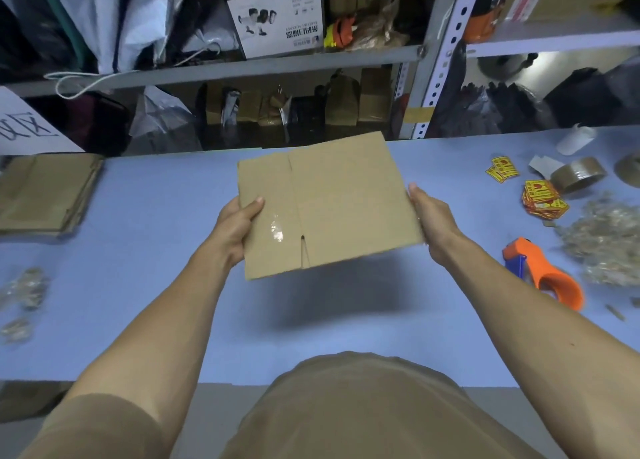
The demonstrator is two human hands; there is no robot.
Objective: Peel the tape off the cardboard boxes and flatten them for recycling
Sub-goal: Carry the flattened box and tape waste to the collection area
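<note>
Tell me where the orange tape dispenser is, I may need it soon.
In the head view, the orange tape dispenser lies on the blue table to the right, just beyond the right forearm, beside the pile of peeled tape.

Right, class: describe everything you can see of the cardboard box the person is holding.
The cardboard box is plain brown corrugated card, already folded flat. It is held up above the blue table, tilted, and casts a shadow there. A crease runs down it left of the middle, ending in a small slit at the near edge. A shiny patch of clear tape shows near that crease. The left hand grips its left edge, thumb on top; the right hand holds its right edge.
</note>
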